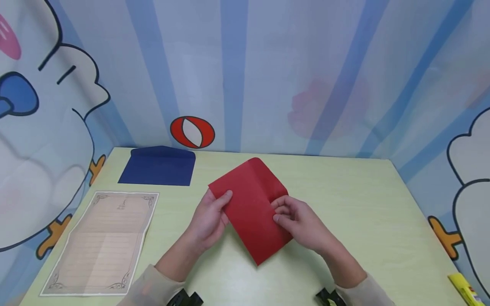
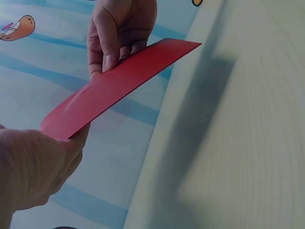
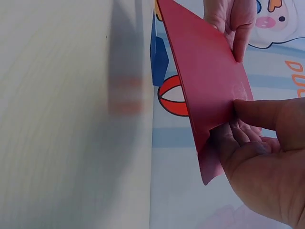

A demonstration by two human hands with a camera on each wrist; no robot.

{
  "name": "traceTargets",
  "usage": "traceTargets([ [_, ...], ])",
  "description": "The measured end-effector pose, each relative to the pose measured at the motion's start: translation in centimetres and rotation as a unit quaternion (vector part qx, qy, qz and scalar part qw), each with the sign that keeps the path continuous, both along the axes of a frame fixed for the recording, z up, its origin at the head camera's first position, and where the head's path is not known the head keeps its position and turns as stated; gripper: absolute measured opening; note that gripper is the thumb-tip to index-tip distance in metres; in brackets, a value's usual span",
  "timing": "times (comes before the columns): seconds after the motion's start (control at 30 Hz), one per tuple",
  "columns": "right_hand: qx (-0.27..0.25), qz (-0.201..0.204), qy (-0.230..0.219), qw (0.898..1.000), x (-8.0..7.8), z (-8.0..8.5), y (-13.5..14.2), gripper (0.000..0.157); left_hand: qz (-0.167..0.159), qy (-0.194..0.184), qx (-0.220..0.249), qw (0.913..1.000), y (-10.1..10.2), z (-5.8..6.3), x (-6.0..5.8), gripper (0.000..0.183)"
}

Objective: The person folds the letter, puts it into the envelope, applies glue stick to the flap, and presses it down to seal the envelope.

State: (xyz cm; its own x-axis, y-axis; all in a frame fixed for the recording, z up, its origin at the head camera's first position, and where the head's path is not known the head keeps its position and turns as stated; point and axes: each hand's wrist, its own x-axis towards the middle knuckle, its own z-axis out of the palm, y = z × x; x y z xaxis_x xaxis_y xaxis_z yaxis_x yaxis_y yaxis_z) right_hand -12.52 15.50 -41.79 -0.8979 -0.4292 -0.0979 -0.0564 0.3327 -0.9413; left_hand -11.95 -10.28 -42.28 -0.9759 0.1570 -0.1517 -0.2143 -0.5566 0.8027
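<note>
A red envelope (image 1: 252, 212) is held tilted above the table between both hands. My left hand (image 1: 208, 219) grips its left edge, thumb on the near face and the other fingers behind. At the opposite edge, my right hand (image 1: 300, 219) pinches the envelope with its thumb on the face. In the right wrist view, the fingers of the right hand (image 3: 267, 152) reach in at the open side, beside the bent flap (image 3: 209, 164), and their tips are partly hidden. The left wrist view shows the envelope (image 2: 109, 90) nearly edge-on.
A dark blue envelope (image 1: 158, 168) lies at the table's back left. In front of it lies a creased, lined sheet of letter paper (image 1: 103, 242) with an ornate border. A yellow tube-like item (image 1: 465, 289) is at the right edge. Printed curtain walls (image 1: 268, 76) stand behind the table (image 1: 363, 204).
</note>
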Motion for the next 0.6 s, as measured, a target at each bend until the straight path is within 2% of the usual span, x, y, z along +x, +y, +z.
traceTargets([
  [0.2, 0.017, -0.037, 0.045, 0.998, 0.09, 0.03, -0.31, 0.038, 0.029, 0.0, 0.016, 0.9995, 0.1, 0.01, 0.05, 0.04],
  [0.43, -0.006, -0.041, 0.052, 0.998, 0.07, -0.14, -0.54, 0.039, 0.04, -0.001, 0.022, 0.9989, 0.07, 0.03, 0.02, 0.04],
  [0.53, -0.007, -0.06, 0.087, 0.994, 0.01, -0.1, -0.44, 0.042, 0.052, -0.01, 0.04, 0.9978, -0.12, 0.07, -0.07, 0.041],
  [0.6, 0.01, -0.084, 0.126, 0.988, -0.07, -0.14, -0.3, 0.047, 0.067, -0.021, 0.062, 0.9956, -0.29, 0.14, -0.16, 0.043],
])
